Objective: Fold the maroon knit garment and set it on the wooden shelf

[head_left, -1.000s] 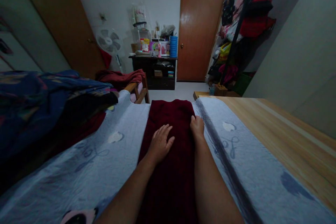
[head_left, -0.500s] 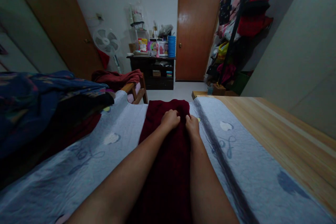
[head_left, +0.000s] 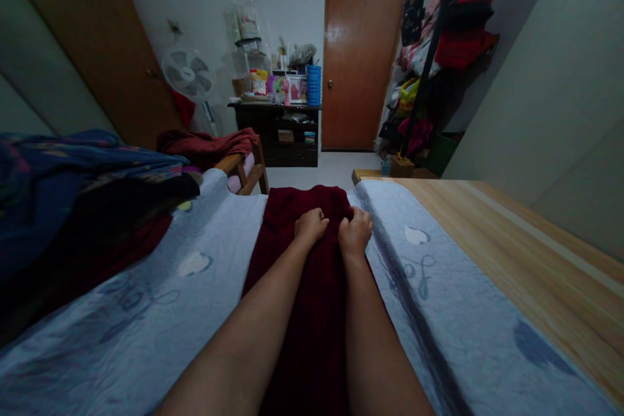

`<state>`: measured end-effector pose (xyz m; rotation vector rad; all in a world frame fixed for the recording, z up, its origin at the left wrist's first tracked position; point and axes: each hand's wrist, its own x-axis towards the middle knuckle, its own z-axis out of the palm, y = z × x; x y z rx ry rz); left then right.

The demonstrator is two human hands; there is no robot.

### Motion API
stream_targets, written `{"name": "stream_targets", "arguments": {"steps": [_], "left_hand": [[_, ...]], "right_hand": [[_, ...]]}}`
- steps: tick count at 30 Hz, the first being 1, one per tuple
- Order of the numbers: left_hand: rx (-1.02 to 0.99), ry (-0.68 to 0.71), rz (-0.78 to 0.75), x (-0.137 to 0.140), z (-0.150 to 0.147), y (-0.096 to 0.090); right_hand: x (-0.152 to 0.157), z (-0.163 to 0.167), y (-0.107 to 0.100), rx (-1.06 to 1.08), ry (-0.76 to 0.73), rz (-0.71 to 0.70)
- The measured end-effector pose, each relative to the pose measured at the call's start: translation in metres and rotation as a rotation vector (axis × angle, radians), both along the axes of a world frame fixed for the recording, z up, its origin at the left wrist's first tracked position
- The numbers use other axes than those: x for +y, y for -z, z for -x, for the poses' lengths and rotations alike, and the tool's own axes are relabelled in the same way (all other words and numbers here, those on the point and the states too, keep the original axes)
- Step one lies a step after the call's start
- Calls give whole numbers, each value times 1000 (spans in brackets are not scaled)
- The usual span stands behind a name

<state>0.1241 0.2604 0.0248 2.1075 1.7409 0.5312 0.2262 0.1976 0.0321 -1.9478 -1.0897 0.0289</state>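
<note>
A long dark red cloth [head_left: 283,234] lies lengthwise on a light blue bed sheet [head_left: 214,234], running from its far edge back between my forearms. It looks like a folded garment, though its exact kind does not show. My left hand [head_left: 312,225] rests on the cloth's upper middle, fingers curled in and pinching the fabric. At the right edge, my right hand [head_left: 355,232] has its fingers bent around the border of the cloth, thumb toward the middle. Both forearms hide part of the fabric.
Piled clothes [head_left: 92,201] cover the left side, near a wooden chair-like frame [head_left: 256,166] draped with a reddish cloth [head_left: 209,146]. A bare wooden board [head_left: 517,227] runs along the right. Farther off are a fan [head_left: 189,71], a dark shelf [head_left: 273,136] and a door [head_left: 363,58].
My right hand has turned and spread a little outward over the cloth's right edge. My left hand stays on the cloth, pinched. The camera view has shifted slightly.
</note>
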Motion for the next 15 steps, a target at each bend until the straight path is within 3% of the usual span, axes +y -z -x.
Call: {"name": "stream_targets", "arguments": {"steps": [10, 15], "left_hand": [[-267, -66, -101, 2, 13, 5], [-319, -49, -106, 4, 12, 7]], "right_hand": [[5, -1, 7, 62, -103, 117], [10, -1, 11, 206, -201, 78]]}}
